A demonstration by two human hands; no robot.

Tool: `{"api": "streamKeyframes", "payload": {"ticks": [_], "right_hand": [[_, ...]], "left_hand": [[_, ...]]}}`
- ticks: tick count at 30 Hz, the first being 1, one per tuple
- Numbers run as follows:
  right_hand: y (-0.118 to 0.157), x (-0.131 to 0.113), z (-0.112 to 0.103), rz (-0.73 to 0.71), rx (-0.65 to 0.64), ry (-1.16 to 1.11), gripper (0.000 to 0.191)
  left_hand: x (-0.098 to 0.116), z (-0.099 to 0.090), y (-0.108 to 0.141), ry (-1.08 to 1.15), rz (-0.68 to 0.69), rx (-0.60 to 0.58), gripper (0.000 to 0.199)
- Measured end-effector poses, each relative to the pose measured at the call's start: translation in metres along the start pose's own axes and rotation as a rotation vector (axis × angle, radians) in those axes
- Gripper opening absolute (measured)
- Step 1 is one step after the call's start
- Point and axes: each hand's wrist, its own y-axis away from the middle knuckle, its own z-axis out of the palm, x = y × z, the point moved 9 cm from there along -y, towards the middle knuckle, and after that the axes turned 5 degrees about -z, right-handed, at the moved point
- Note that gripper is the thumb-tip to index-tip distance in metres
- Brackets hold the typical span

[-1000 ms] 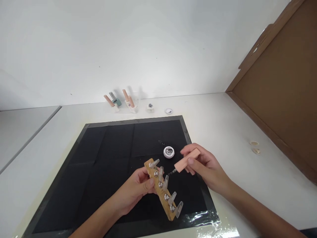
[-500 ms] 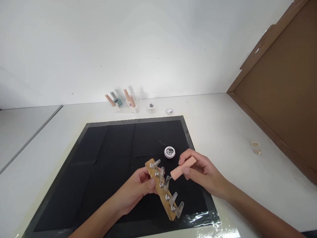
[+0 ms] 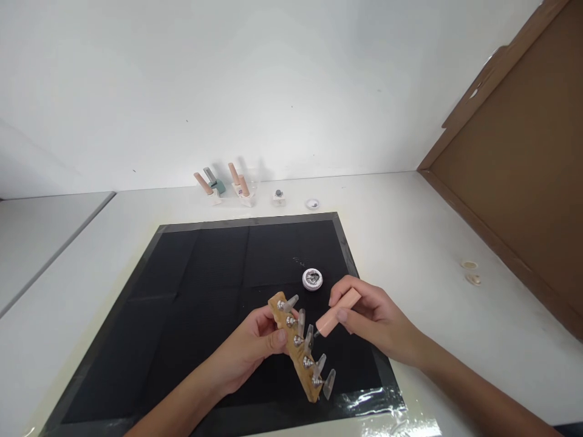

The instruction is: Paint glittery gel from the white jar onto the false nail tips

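My left hand (image 3: 255, 349) grips a tan, rough-edged bar (image 3: 298, 361) by its upper part, thumb on top. Several clear nail tips (image 3: 330, 384) stand on silver metal studs along the bar, which slants down to the right. In my right hand (image 3: 378, 315) is a pink brush cap (image 3: 336, 313), pinched between thumb and fingers. Its thin dark brush points at the middle nail tip (image 3: 309, 340); whether they touch I cannot tell. Just above lies a small round pot (image 3: 312, 279) of silver material.
Black mat (image 3: 209, 267) taped to the white table (image 3: 401, 224). Pink-capped bottles (image 3: 244, 187), a green bottle (image 3: 217, 184), a small jar (image 3: 279, 197) and a white lid (image 3: 312, 204) stand behind it. Two small round pieces (image 3: 472, 278) lie at the right, near a cardboard panel (image 3: 523, 164).
The bar has tilted a little in my left hand, turning the nail tips more upright. The pink cap has shifted slightly downward and its brush shows less.
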Motion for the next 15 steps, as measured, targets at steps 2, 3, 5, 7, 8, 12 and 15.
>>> {"api": "streamKeyframes", "payload": {"ticks": [2,3,5,7,8,12,15], "right_hand": [[-0.002,0.002,-0.006,0.012,0.06,-0.003,0.016],[-0.003,0.001,-0.008,0.01,0.083,-0.011,0.017],[-0.003,0.0,-0.009,-0.002,0.093,-0.034,0.018],[-0.003,-0.001,-0.005,-0.007,0.048,-0.046,0.018],[-0.002,-0.001,-0.002,-0.008,0.016,-0.04,0.018],[0.0,0.001,0.004,-0.007,-0.034,0.029,0.016],[-0.001,0.002,-0.004,0.001,0.044,0.086,0.015]], "left_hand": [[0.001,0.0,0.0,-0.003,0.003,0.004,0.033],[0.001,0.001,0.0,-0.004,0.005,0.004,0.033],[0.001,0.001,-0.001,-0.01,0.004,0.004,0.033],[0.001,0.001,-0.001,-0.016,0.003,0.006,0.033],[0.0,0.0,-0.001,-0.019,0.003,0.007,0.033],[0.001,-0.002,-0.001,-0.031,0.007,0.013,0.032],[0.001,-0.001,-0.001,-0.047,0.016,0.001,0.031]]}}
